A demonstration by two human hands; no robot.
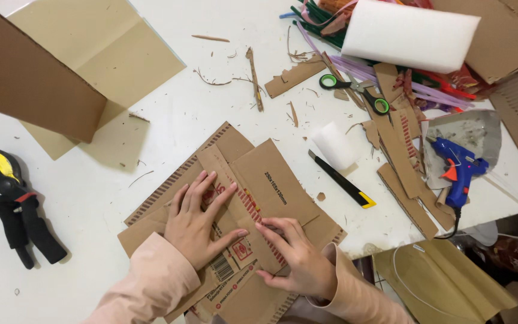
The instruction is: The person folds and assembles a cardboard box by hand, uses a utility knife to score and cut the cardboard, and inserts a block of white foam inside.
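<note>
Fingers (202, 192) of both hands press flat on cardboard piece (271, 186), long axis running upper-left to lower-right.

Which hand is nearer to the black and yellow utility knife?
Right. The right hand lies on the cardboard just left of and below the utility knife; the left hand is farther left.

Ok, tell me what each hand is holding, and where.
Nothing is gripped. The left hand lies flat on the cardboard sheet, near its middle; the right hand presses its lower part with fingertips.
</note>
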